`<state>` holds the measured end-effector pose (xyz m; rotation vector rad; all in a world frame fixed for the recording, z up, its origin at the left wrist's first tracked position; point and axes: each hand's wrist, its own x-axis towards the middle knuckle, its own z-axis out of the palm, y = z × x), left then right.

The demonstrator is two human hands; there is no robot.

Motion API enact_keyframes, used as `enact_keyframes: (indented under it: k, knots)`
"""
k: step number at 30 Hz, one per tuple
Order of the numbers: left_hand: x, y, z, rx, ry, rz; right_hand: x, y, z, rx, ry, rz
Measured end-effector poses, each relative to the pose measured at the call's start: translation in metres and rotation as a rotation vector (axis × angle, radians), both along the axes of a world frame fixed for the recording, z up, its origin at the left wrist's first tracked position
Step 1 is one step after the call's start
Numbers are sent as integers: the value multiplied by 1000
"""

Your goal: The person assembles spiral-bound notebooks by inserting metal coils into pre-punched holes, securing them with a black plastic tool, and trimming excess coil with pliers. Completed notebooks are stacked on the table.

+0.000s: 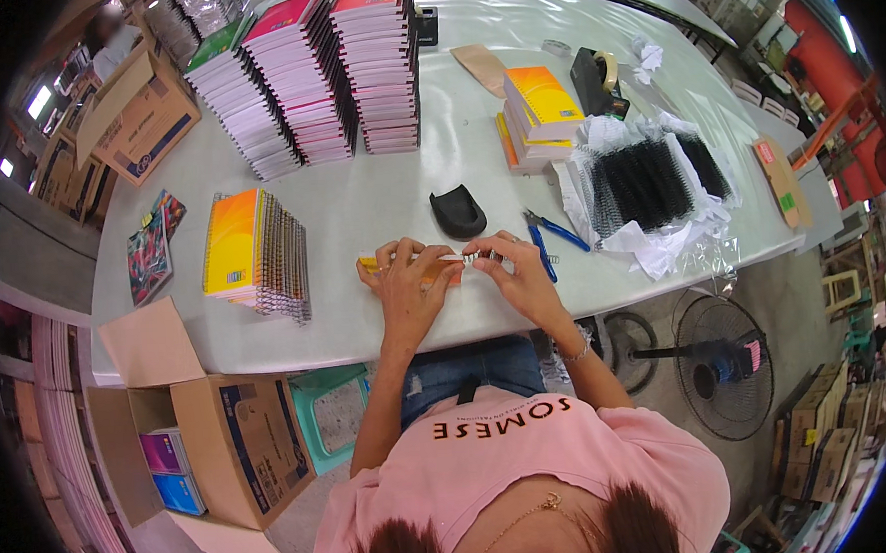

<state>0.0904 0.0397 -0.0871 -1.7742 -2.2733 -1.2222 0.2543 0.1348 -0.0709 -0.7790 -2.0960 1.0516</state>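
Observation:
At the table's near edge, my left hand is closed on a small yellow-orange notebook, mostly hidden under the fingers. My right hand pinches a short spiral binding coil at the notebook's right edge. How far the coil runs through the holes is too small to tell. Just beyond my hands lies a black, curved, cup-like piece. To the right are blue-handled cutting pliers, their handles spread. At left stands a pile of yellow spiral notebooks, and farther right a yellow notebook stack.
Tall notebook stacks rise at the back left. Black binding coils lie on crumpled white paper at right, near a tape dispenser. An open carton sits below the left table edge. A fan stands on the floor at right.

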Motion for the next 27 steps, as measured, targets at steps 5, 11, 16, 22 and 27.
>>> enact_keyframes:
  k: [5,11,16,22,27]
  knots:
    - [4,0,-1,-24,42,44,1,-5,-7,131,-119,-16]
    - [5,-1,1,-17,35,67,-1,-10,11,88,-128,-13]
    - [5,0,-1,-14,-11,58,-6,-14,9,221,-105,-52]
    - [7,-3,0,-14,53,82,-11,-16,8,259,-97,-54]
    - [9,-4,-1,-12,41,81,-10,-14,6,239,-188,6]
